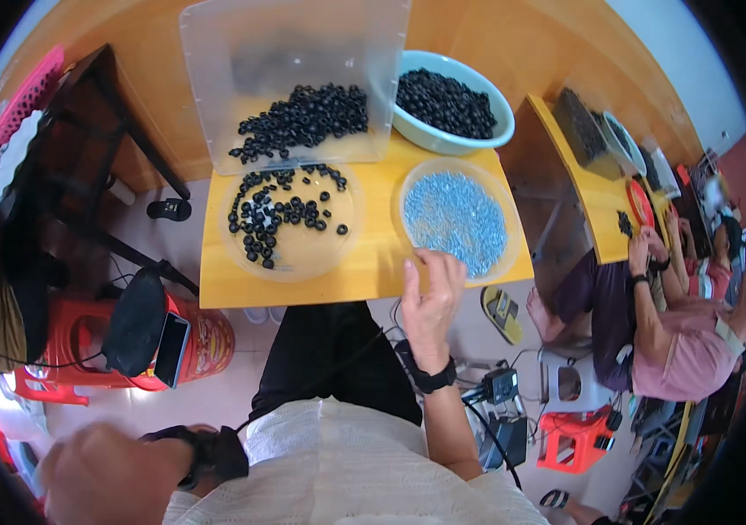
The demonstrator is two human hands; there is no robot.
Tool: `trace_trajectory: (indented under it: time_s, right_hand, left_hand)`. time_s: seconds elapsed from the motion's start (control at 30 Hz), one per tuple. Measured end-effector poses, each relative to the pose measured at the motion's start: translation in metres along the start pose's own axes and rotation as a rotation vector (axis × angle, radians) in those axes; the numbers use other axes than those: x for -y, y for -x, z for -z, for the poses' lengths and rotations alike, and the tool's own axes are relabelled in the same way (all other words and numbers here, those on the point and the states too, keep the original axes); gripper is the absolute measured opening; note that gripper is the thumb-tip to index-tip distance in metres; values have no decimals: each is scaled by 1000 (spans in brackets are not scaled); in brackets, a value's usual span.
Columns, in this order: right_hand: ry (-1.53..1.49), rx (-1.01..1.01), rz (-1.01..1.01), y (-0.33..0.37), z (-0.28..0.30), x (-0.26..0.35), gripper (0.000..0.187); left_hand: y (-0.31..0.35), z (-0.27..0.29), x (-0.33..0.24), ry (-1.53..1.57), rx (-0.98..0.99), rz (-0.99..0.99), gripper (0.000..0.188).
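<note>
My right hand [432,302] is at the near edge of a round clear dish [406,223] filled with small shiny blue pieces [456,214]. Its thumb stands apart from the fingers, and I see nothing held between them. Off to the lower left, away from the table, my left hand [102,472] is smeared by motion, so its fingers cannot be made out. Left of the blue pieces, a second clear round dish [325,258] holds loose black ring-shaped parts [259,229]. Behind it, more black rings [312,118] lie in a tilted clear plastic bin [294,35].
A light blue bowl [503,136] heaped with black parts stands at the yellow table's [373,280] back right. Red stools [84,332] are to the left. On the right, people work at another yellow table [596,214]. A slipper [502,315] and cabled devices [500,385] lie below.
</note>
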State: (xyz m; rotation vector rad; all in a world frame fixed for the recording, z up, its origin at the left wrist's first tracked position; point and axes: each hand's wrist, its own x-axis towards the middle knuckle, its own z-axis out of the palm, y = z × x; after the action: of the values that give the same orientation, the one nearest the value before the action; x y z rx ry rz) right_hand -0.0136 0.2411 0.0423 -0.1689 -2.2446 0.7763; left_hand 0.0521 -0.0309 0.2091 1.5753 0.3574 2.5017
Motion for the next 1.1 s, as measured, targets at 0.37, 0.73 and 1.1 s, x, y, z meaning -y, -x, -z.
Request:
trace_trajectory:
  time_s: [0.37, 0.73, 1.1]
  right_hand:
    - [244, 175, 35, 2, -7, -55, 13]
    - [-23, 11, 71, -148, -25, -11, 28]
    - [474, 387, 266, -201, -70, -121, 15]
  left_hand:
    - [100, 92, 76, -794, -838, 664, 19]
    - [89, 92, 105, -848, -859, 846, 13]
    - [100, 83, 95, -789, -951, 807, 13]
